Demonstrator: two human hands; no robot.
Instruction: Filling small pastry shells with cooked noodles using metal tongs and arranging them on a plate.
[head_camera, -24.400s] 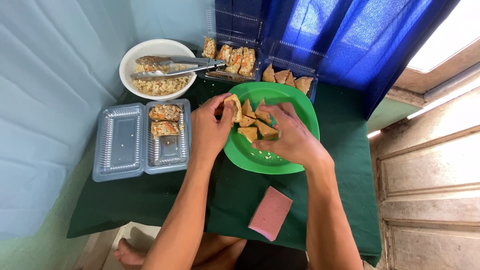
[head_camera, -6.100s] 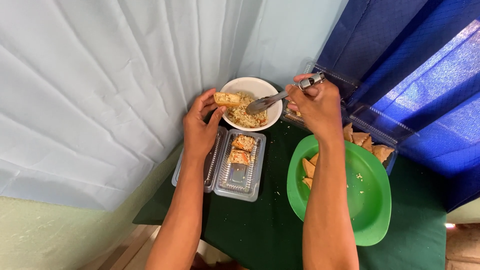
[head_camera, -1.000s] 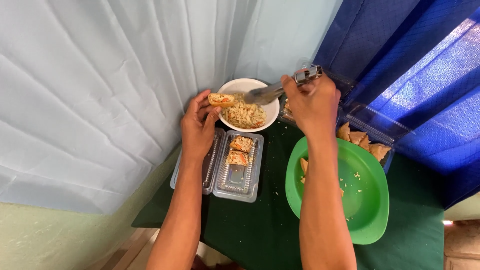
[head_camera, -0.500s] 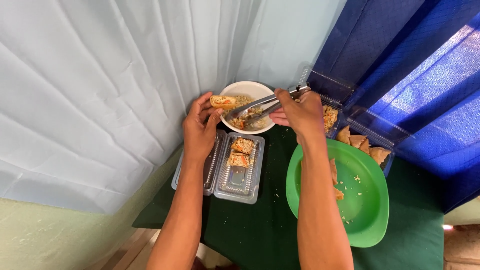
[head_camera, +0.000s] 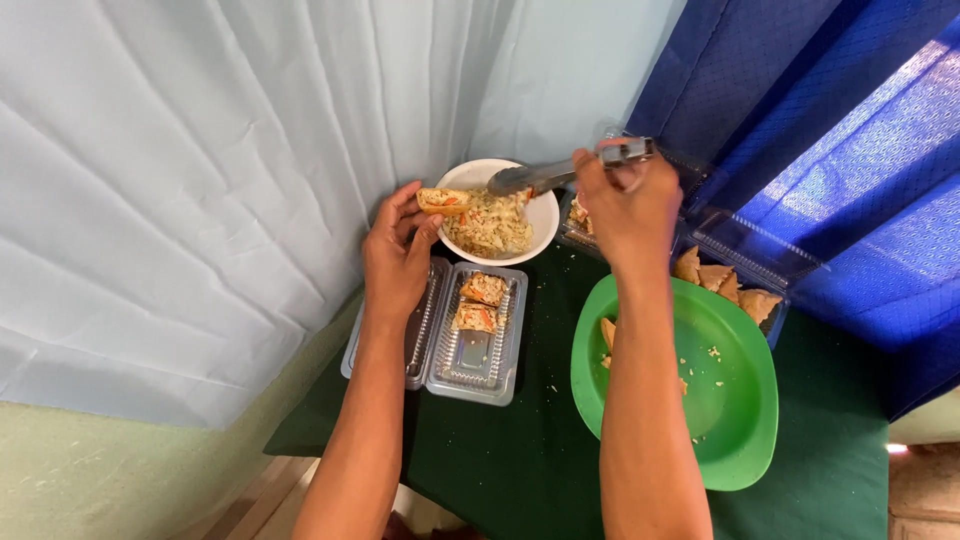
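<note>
gripping tongs (head_camera: 560, 172) over the bowl (head_camera: 535, 235), right hand (head_camera: 628, 208); left hand (head_camera: 397, 255) pinches a filled pastry (head_camera: 443, 200).

Curtain (head_camera: 200, 200) blocks left; clamshell tray (head_camera: 470, 340), green plate (head_camera: 740, 400) flank bare cloth (head_camera: 540, 440).

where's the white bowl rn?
Head view, upper centre: the white bowl sits on the green cloth by the pale curtain, behind the clear clamshell, between the left hand and right hand.

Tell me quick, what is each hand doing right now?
Left hand: closed on a stuffed pastry piece.
Right hand: closed on metal tongs over the white bowl.
</note>
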